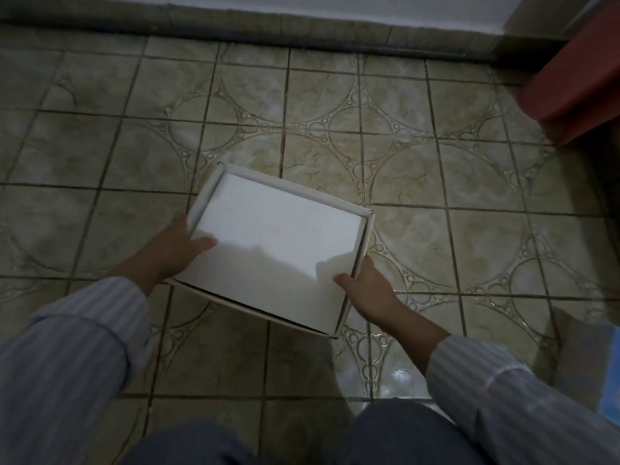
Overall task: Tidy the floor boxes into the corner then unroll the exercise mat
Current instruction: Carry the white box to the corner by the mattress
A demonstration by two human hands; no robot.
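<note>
One white box held over a tiled floor by two hands.
The floor (419,169) spreads wide; one box (275,243) sits mid-frame above it, open side up; left hand (171,250) and right hand (369,293) each grip a side, thumbs inside.

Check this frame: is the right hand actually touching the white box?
Touching. The head view shows the right hand gripping the white box at its near right corner, thumb lying on the top face.
</note>
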